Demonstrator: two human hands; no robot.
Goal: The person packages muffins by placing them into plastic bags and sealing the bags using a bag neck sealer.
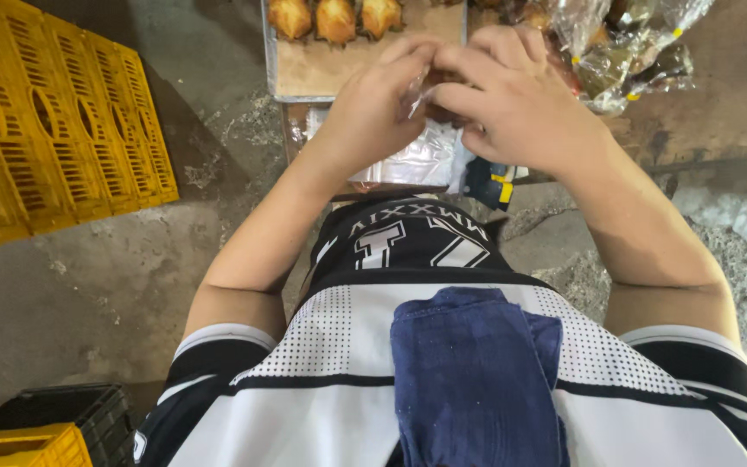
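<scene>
My left hand (378,108) and my right hand (516,104) meet over a small clear plastic bag (418,91) with something brown inside, mostly hidden by my fingers. Both hands pinch the bag together. Just beyond them lies a metal tray (274,82) lined with brown paper, carrying three golden-brown pastries (335,19) along its far edge. A stack of clear plastic bags (417,164) lies under my hands.
Bagged pastries (628,52) are piled at the upper right. Yellow plastic crates (54,121) stand on the concrete floor at left; a black crate (62,411) and another yellow one (19,445) sit at lower left. A blue cloth (473,372) hangs on my front.
</scene>
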